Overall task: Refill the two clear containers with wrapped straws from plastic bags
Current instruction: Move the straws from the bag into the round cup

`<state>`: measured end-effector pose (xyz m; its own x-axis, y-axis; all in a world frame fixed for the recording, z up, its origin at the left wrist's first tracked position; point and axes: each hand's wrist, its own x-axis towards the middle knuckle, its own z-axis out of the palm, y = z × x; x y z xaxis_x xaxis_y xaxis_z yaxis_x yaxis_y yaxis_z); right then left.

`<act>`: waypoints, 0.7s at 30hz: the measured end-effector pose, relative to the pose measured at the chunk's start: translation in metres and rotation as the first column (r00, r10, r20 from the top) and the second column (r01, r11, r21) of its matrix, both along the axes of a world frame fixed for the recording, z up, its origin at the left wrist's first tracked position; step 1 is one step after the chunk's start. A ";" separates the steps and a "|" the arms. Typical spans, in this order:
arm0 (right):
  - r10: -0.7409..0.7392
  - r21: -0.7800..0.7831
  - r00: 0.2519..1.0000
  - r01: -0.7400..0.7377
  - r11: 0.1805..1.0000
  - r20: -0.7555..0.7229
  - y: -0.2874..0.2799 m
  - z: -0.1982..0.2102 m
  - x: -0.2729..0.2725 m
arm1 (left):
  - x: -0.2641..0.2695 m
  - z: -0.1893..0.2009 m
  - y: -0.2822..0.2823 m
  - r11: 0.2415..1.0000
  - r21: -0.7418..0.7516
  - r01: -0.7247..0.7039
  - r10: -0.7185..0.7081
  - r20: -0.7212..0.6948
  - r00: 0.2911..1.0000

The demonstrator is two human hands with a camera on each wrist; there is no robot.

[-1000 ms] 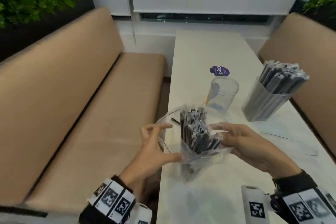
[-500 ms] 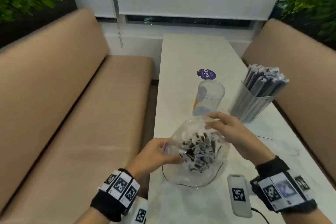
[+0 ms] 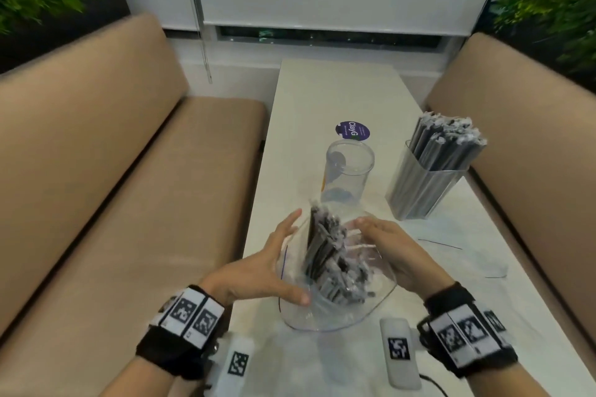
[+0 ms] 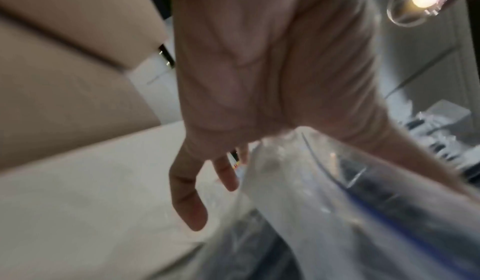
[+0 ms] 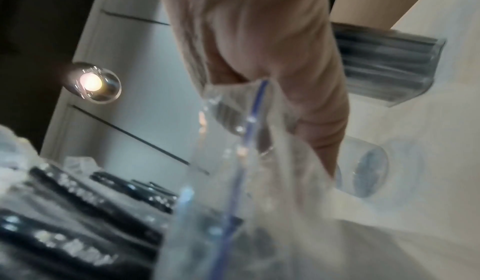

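A clear plastic bag (image 3: 371,303) of black wrapped straws (image 3: 325,251) stands on the white table (image 3: 338,97) between my hands, the straws leaning away towards the far left. My left hand (image 3: 271,271) lies against its left side with straight fingers and the thumb along the near side. My right hand (image 3: 396,255) curls over the right side; in the right wrist view the bag's blue-lined rim (image 5: 249,124) is pinched by my right hand (image 5: 259,38). Just beyond stands an empty round clear container (image 3: 350,167). A square clear container (image 3: 425,187) to the right is full of straws.
Tan benches (image 3: 129,187) flank the narrow table on both sides. A purple round sticker (image 3: 353,130) lies past the round container. An empty plastic bag (image 3: 477,261) lies flat to the right. A white tagged device (image 3: 398,351) hangs by my right wrist.
The bag has been tilted up, so the straws now lean away towards the round container. My left fingers have straightened out along the bag's side.
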<state>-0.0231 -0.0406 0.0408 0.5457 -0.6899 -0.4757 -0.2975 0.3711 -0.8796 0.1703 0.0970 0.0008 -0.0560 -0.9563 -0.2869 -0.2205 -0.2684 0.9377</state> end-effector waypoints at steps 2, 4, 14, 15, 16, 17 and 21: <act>0.013 0.021 1.000 -0.014 1.000 0.007 -0.009 -0.007 0.010 | 0.007 0.000 -0.006 0.999 0.021 0.044 -0.046 0.106 0.993; 0.015 0.020 1.000 -0.015 1.000 -0.008 -0.018 -0.019 0.019 | 0.005 -0.005 -0.016 0.999 0.005 0.040 -0.040 0.211 0.977; 0.158 -0.390 0.959 -0.241 0.888 -0.234 -0.037 -0.044 0.036 | -0.015 -0.037 -0.038 0.879 -0.230 -0.418 0.430 0.003 0.903; 0.150 -0.492 0.919 -0.327 0.807 -0.364 -0.040 -0.039 0.034 | -0.014 -0.034 -0.038 0.862 -0.242 -0.445 0.457 -0.007 0.889; 0.116 -0.585 0.881 -0.398 0.707 -0.460 -0.042 -0.033 0.032 | -0.012 -0.029 -0.038 0.845 -0.252 -0.471 0.482 -0.022 0.876; 0.068 -0.670 0.871 -0.422 0.611 -0.487 -0.042 -0.023 0.030 | -0.010 -0.025 -0.038 0.828 -0.264 -0.495 0.501 -0.050 0.864; -0.029 -0.896 0.993 -0.092 0.434 -0.116 -0.028 0.027 0.021 | 0.001 -0.015 -0.045 0.730 -0.326 -0.600 0.610 -0.085 0.788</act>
